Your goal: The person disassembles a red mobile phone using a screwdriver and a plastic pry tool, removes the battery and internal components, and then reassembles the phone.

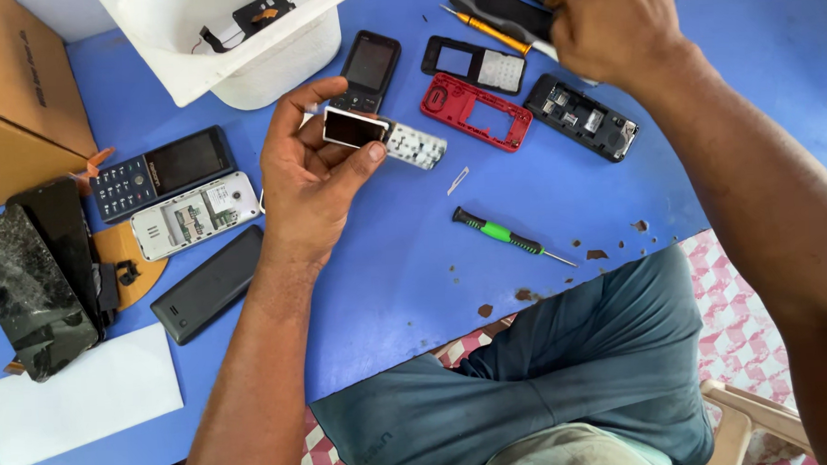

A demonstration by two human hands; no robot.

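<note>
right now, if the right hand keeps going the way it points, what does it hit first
The right hand points toward the table's far edge, over a black phone part beside the yellow-handled screwdriver. That black part probably comes first; whether it already touches is unclear.

brown cardboard box [19, 100] far left, small dark screen [353, 129] centre

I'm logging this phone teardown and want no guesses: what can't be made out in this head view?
- What the right hand grips: its own fingers cover it, at the top edge.
- The left hand pinches a small screen module; its underside is hidden.
- White tub: cut off by the top edge, contents mostly unseen.
- Cardboard box: cut off by the left edge.
- Green screwdriver tip: too small to identify.
</note>
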